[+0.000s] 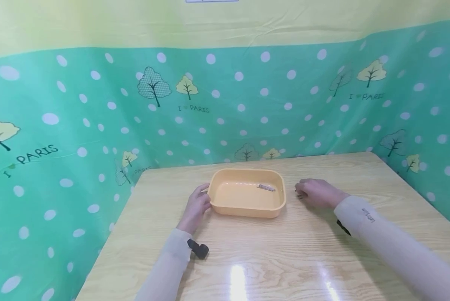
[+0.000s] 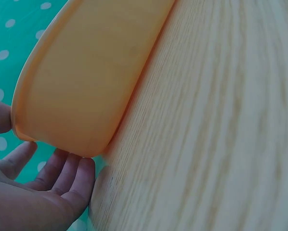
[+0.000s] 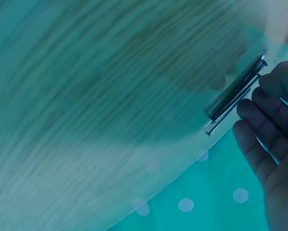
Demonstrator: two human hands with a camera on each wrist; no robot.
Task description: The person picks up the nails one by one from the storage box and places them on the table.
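Note:
A shallow orange-yellow tray [image 1: 247,212] stands on the wooden table with several thin metal rods, perhaps nails [image 1: 266,187], lying inside toward its right. At its left end my left hand [image 1: 196,209] holds the tray; in the left wrist view its fingers [image 2: 84,178] lie against the outer wall and one digit is at the rim. To the right of the tray my right hand [image 1: 319,193] is low over the table, fingers bent. A few more metal rods [image 3: 235,91] lie by its fingertips; whether any is pinched is hard to see.
The pale wooden table [image 1: 217,251] reaches a green dotted curtain [image 1: 225,125] at the back and sides. Black straps [image 1: 197,248] circle the wrists. Light glares off the table's front part.

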